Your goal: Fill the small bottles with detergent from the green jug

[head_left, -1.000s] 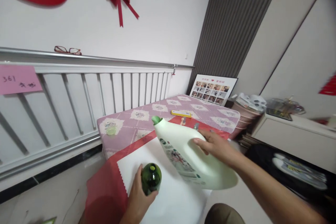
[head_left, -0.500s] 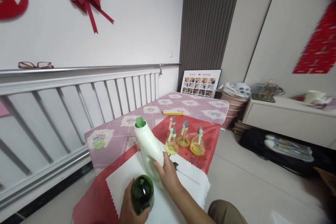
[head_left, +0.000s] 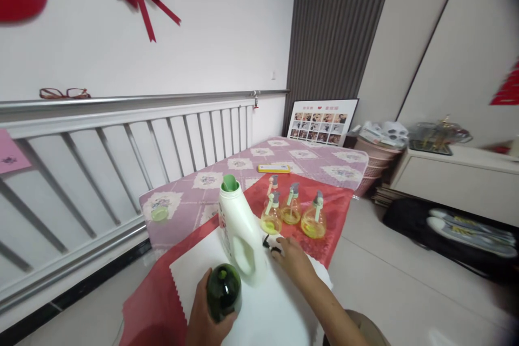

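Observation:
My left hand (head_left: pixel 208 311) is wrapped round a dark green, round glossy bottle (head_left: pixel 224 293) at the front of the white sheet. My right hand (head_left: pixel 290 257) is at the sheet's right side, its bent fingers at a small dark spray head (head_left: pixel 267 242); the fingers partly cover it. Between the hands a large white-green detergent jug (head_left: pixel 243 227) stands upright, untouched, with its green pouring spout uncovered. Just beyond my right hand, several clear spray bottles (head_left: pixel 313 221) with yellow liquid stand on the red cloth.
A pale green cap (head_left: pixel 159 213) lies on the purple patterned tablecloth (head_left: pixel 178 232) at the left. A yellow-edged flat case (head_left: pixel 274 168) lies farther back. The radiator (head_left: pixel 174 146) runs along the wall on the left. A pink basket (head_left: pixel 371 165) stands past the table's right end.
My right hand has let go of the detergent jug, now upright, and moved right to the dark spray head. My left hand still holds the green bottle. The view has shifted slightly.

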A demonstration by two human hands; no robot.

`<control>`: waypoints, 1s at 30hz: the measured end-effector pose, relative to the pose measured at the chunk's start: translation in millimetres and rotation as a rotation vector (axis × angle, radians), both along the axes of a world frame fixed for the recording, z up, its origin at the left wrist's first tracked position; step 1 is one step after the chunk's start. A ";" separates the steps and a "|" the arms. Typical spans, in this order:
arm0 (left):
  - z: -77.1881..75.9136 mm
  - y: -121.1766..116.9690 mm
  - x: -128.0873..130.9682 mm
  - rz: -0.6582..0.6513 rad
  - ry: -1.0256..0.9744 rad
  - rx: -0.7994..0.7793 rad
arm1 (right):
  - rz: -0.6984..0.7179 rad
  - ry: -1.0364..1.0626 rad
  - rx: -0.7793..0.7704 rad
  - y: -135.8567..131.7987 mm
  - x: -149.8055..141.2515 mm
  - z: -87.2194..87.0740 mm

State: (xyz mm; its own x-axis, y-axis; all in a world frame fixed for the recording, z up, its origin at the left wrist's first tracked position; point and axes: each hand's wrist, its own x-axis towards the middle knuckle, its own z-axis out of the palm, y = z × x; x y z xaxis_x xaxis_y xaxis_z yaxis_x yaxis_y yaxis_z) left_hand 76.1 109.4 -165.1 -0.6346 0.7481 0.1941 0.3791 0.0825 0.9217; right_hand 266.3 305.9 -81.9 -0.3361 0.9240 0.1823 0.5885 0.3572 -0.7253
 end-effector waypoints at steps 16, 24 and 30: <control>25.1 -8.2 -1.3 -0.125 -0.128 -0.121 | -0.099 0.463 -0.152 -53.7 4.9 64.1; 30.9 -13.8 2.8 -0.162 -0.096 -0.160 | -0.105 0.981 -0.213 -103.8 -29.7 107.5; 22.4 -10.0 -1.0 -0.168 -0.074 -0.148 | 0.097 0.701 -0.078 -110.3 -51.2 99.3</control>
